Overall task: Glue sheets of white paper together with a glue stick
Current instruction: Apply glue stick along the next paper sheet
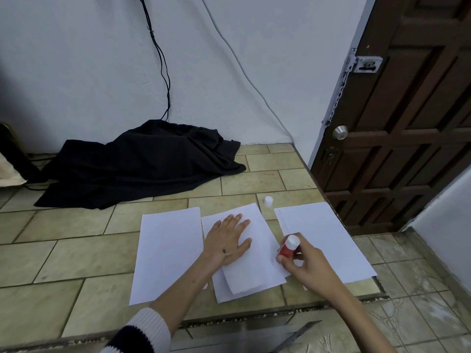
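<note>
Tiled counter (76, 258) runs under a white wall, with black cloth (142, 164) heaped at ten o'clock and a brown door (407, 123) at two. Three lots of paper lie in a row: left sheet (168, 250), middle sheets (254, 271), right stack (326, 238). Left hand (228, 240) lies flat on the middle sheets, fingers spread and straight. Right hand (303, 266) grips a red glue stick (289, 247) between thumb and fingertips, at the middle sheets' right edge. White cap (268, 201) stands apart at twelve o'clock from the stick.
</note>
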